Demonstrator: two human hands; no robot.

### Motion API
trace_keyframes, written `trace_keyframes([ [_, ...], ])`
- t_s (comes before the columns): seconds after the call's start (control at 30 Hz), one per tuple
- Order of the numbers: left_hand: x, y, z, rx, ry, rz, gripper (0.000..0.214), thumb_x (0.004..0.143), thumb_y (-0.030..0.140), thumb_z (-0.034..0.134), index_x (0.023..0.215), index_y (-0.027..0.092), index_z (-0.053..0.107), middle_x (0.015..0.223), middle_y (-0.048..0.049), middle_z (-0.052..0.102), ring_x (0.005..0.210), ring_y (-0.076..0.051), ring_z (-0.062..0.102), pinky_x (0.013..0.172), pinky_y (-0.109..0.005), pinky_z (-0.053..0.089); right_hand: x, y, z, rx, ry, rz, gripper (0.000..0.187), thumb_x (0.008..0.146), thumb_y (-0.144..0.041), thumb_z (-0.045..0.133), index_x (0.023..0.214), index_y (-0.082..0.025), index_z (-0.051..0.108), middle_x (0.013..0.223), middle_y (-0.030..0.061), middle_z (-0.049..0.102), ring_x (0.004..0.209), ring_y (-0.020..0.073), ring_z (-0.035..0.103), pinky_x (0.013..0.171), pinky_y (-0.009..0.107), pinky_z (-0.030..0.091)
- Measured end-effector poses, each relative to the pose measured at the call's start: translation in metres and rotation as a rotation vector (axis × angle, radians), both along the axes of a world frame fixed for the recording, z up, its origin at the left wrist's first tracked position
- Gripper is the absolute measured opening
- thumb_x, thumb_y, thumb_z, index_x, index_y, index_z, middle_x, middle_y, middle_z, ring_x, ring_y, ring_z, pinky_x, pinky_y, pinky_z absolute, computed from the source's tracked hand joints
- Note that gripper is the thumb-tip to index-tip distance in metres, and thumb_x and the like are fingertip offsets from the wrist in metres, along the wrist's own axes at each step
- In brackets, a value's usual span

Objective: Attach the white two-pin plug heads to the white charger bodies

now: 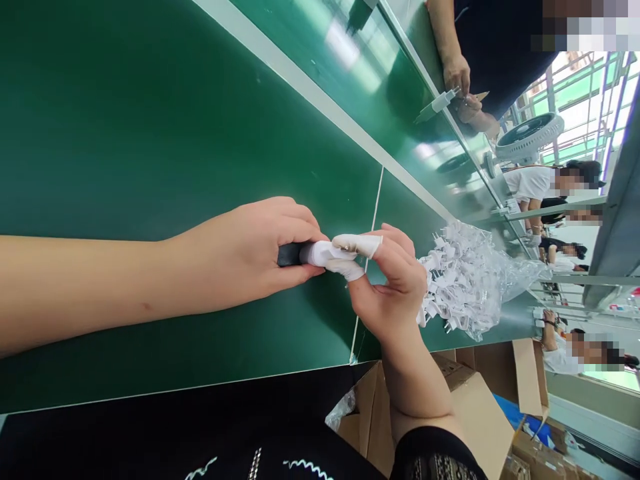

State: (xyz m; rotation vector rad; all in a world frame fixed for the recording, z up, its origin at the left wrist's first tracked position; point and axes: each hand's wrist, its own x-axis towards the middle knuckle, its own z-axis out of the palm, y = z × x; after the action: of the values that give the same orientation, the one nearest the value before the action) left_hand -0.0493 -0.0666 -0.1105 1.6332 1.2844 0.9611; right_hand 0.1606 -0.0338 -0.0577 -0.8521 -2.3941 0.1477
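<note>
My left hand [250, 257] reaches in from the left and is closed round a small black part [289, 254]. My right hand [390, 287] comes up from the bottom right, with white finger cots on its thumb and forefinger. Those two fingers pinch a small white part [323, 253] that meets the black part end to end. Both hands hover just above the green belt surface [150, 133]. How the two parts join is hidden by my fingers.
A clear plastic bag of several white plug parts [465, 280] lies on the belt right of my hands. Open cardboard boxes [480, 400] stand below the table edge. Across the belt another person's hands [457, 73] hold a white item. A white fan [530, 137] stands farther off.
</note>
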Motion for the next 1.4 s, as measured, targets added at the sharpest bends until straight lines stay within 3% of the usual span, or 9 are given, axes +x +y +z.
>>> trace_keyframes([
  [0.2, -0.001, 0.000, -0.003, 0.034, -0.020, -0.001, 0.035, 0.076, 0.063, 0.067, 0.084, 0.031, 0.079, 0.099, -0.0046, 0.072, 0.104, -0.035, 0.065, 0.096, -0.046, 0.056, 0.001, 0.006, -0.006, 0.125, -0.023, 0.007, 0.018, 0.089, -0.014, 0.070, 0.095, -0.030, 0.071, 0.084, -0.0031, 0.079, 0.084, 0.0192, 0.075, 0.106, 0.042, 0.050],
  [0.57, 0.004, 0.002, -0.005, 0.044, -0.001, 0.026, 0.025, 0.077, 0.052, 0.069, 0.083, 0.030, 0.079, 0.097, -0.0045, 0.072, 0.103, -0.034, 0.066, 0.095, -0.044, 0.055, 0.001, 0.004, -0.005, 0.057, -0.011, -0.042, 0.012, 0.092, -0.019, 0.070, 0.095, -0.030, 0.074, 0.089, -0.0026, 0.082, 0.088, 0.0186, 0.077, 0.111, 0.043, 0.046],
  [0.73, 0.002, 0.001, -0.008, 0.120, 0.020, 0.005, 0.032, 0.080, 0.055, 0.064, 0.089, 0.029, 0.080, 0.100, -0.0048, 0.074, 0.101, -0.033, 0.066, 0.092, -0.044, 0.056, 0.001, 0.003, -0.017, 0.009, 0.050, -0.037, 0.009, 0.095, -0.024, 0.068, 0.099, -0.028, 0.075, 0.094, -0.0004, 0.082, 0.089, 0.0192, 0.077, 0.119, 0.049, 0.043],
  [0.8, 0.000, 0.000, -0.009, 0.141, 0.031, -0.018, 0.035, 0.084, 0.055, 0.064, 0.096, 0.028, 0.080, 0.106, -0.0052, 0.075, 0.105, -0.033, 0.066, 0.093, -0.043, 0.057, 0.002, 0.001, -0.025, -0.104, 0.126, -0.047, 0.020, 0.095, -0.030, 0.072, 0.115, -0.028, 0.073, 0.101, 0.0022, 0.082, 0.094, 0.0210, 0.076, 0.121, 0.052, 0.042],
  [0.93, -0.004, -0.004, -0.007, 0.222, 0.009, -0.005, 0.035, 0.098, 0.050, 0.060, 0.120, 0.028, 0.075, 0.122, -0.0042, 0.073, 0.111, -0.028, 0.068, 0.093, -0.038, 0.059, 0.003, 0.006, -0.038, -0.366, 0.285, 0.061, 0.070, 0.084, -0.045, 0.087, 0.145, -0.025, 0.059, 0.133, 0.0126, 0.074, 0.119, 0.0270, 0.072, 0.109, 0.047, 0.057],
  [0.97, -0.005, -0.006, -0.005, 0.255, -0.001, 0.013, 0.032, 0.101, 0.047, 0.059, 0.123, 0.028, 0.074, 0.125, -0.0035, 0.073, 0.112, -0.026, 0.069, 0.093, -0.037, 0.060, 0.004, 0.008, -0.039, -0.377, 0.314, 0.089, 0.069, 0.084, -0.045, 0.088, 0.144, -0.025, 0.061, 0.134, 0.0128, 0.074, 0.120, 0.0269, 0.072, 0.106, 0.045, 0.060],
  [1.13, -0.007, -0.016, 0.001, 0.405, 0.007, 0.053, 0.027, 0.105, 0.034, 0.057, 0.127, 0.027, 0.071, 0.131, -0.0034, 0.072, 0.118, -0.023, 0.070, 0.109, -0.035, 0.057, 0.007, 0.015, -0.033, -0.224, 0.377, 0.144, 0.023, 0.094, -0.027, 0.079, 0.117, -0.028, 0.075, 0.114, 0.0062, 0.082, 0.106, 0.0226, 0.078, 0.096, 0.040, 0.064],
  [1.27, -0.009, -0.018, -0.002, 0.482, -0.001, 0.051, 0.029, 0.105, 0.026, 0.056, 0.131, 0.029, 0.069, 0.135, -0.0031, 0.071, 0.120, -0.022, 0.070, 0.110, -0.034, 0.057, 0.008, 0.013, -0.029, -0.081, 0.367, 0.186, 0.024, 0.096, -0.022, 0.075, 0.119, -0.028, 0.075, 0.117, 0.0068, 0.083, 0.105, 0.0226, 0.080, 0.092, 0.039, 0.067],
  [1.4, -0.010, -0.017, -0.008, 0.583, -0.037, 0.030, 0.041, 0.102, 0.016, 0.059, 0.137, 0.038, 0.066, 0.138, 0.0017, 0.069, 0.120, -0.019, 0.070, 0.110, -0.029, 0.056, 0.008, 0.012, -0.028, -0.036, 0.382, 0.231, 0.026, 0.097, -0.022, 0.074, 0.123, -0.026, 0.074, 0.119, 0.0086, 0.082, 0.107, 0.0223, 0.080, 0.091, 0.037, 0.068],
])
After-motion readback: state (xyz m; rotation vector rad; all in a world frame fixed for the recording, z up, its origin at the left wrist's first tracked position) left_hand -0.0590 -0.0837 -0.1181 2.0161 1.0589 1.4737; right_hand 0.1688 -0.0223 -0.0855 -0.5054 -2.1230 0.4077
